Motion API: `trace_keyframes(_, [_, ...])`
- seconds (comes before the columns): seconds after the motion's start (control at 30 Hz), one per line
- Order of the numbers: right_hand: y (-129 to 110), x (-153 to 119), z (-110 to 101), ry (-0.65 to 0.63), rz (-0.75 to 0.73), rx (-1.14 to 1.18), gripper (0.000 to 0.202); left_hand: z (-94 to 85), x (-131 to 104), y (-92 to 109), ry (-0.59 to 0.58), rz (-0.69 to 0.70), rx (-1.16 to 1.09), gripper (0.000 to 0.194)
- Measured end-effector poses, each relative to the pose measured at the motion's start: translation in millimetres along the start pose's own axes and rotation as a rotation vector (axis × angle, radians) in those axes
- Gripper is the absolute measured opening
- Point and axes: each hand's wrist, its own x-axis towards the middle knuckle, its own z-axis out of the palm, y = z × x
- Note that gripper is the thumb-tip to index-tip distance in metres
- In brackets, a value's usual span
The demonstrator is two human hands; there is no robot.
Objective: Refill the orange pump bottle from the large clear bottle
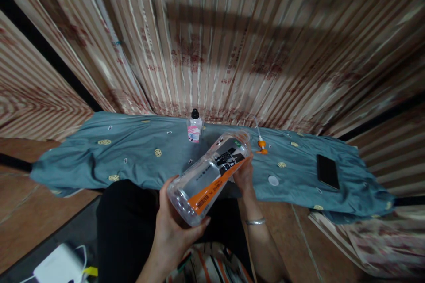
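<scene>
A large clear plastic bottle (212, 177) with an orange, grey and black label is held tilted over my lap, its base toward me on the left. My left hand (174, 225) grips the base end, fingers and thumb around it. My right hand (245, 174) is closed around the far end, partly hidden behind the bottle. An orange pump head (262, 145) with a long thin tube lies on the cloth just right of the bottle. Behind it to the left stands a small bottle (194, 128) with a black cap and pink label.
A blue-green cloth (76, 159) with yellow patterns covers the low table. On its right lie a black flat notebook-like item (327, 171) and a small white disc (273, 180). Striped curtains hang behind. A white box-shaped device (59, 265) with a cable sits at lower left.
</scene>
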Motion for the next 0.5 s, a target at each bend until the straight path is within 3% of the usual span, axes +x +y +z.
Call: trace_keyframes(0.5, [-0.1,-0.1,-0.6,-0.007,0.002,0.018,0.064,1.2,0.3,-0.9,0.013,-0.017,-0.004,0.091])
